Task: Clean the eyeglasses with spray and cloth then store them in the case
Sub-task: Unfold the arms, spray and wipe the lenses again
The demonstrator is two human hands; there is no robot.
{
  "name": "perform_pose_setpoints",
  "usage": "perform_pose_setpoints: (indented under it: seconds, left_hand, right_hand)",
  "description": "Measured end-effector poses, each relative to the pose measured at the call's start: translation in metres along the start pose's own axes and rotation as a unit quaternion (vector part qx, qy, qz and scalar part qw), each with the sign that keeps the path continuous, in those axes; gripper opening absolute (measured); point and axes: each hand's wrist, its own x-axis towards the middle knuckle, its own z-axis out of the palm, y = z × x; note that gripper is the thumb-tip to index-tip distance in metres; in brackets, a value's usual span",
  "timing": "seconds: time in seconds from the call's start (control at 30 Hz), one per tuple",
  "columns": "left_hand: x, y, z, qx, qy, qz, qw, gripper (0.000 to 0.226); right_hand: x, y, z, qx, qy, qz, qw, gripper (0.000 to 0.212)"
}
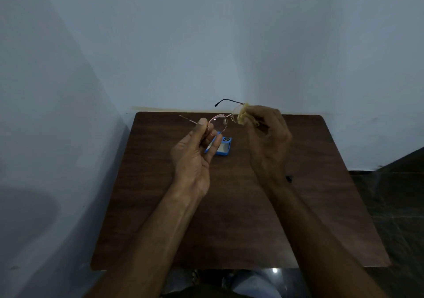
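Observation:
Thin round-lens eyeglasses [220,121] with a pinkish metal frame and dark temple arms are held up above the far part of the table. My left hand [195,153] pinches the frame at its left hinge, beside the left lens. My right hand [267,132] grips a small yellow cloth [243,115] pressed around the right lens, which the cloth mostly hides. A blue case-like object [222,147] lies flat on the table under the glasses, partly behind my left fingers. No spray bottle is in view.
A dark wooden table [241,205] stands against a pale wall, with a second wall close on the left. A small dark speck [289,178] lies on the table by my right wrist. Dark floor tiles show to the right.

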Motion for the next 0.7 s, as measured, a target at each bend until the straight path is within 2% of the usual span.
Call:
perform_pose_setpoints:
  seconds: [0.13, 0.33, 0.43, 0.53, 0.6, 0.7]
  left_hand:
    - [0.003, 0.000, -0.004, 0.026, -0.019, 0.012, 0.999, 0.011]
    - [0.010, -0.001, -0.011, 0.126, -0.068, 0.103, 0.984, 0.019]
    - [0.014, 0.004, -0.020, 0.263, -0.104, 0.221, 0.933, 0.016]
    - [0.017, 0.012, -0.029, 0.379, -0.139, 0.326, 0.855, 0.010]
    - [0.018, 0.017, -0.030, 0.402, -0.166, 0.369, 0.821, 0.009]
    - [0.014, 0.021, -0.028, 0.425, -0.178, 0.420, 0.782, 0.011]
  right_hand:
    - [0.009, -0.002, -0.001, 0.060, 0.029, 0.095, 0.993, 0.019]
    - [0.003, -0.008, -0.002, 0.047, -0.002, 0.037, 0.998, 0.020]
    - [0.015, 0.001, -0.012, 0.024, 0.024, 0.060, 0.998, 0.014]
    - [0.019, 0.001, -0.019, -0.023, -0.042, -0.011, 0.999, 0.007]
    - [0.016, 0.000, -0.020, -0.047, -0.104, -0.046, 0.992, 0.004]
    - [0.014, -0.001, -0.018, -0.091, -0.130, -0.064, 0.985, 0.007]
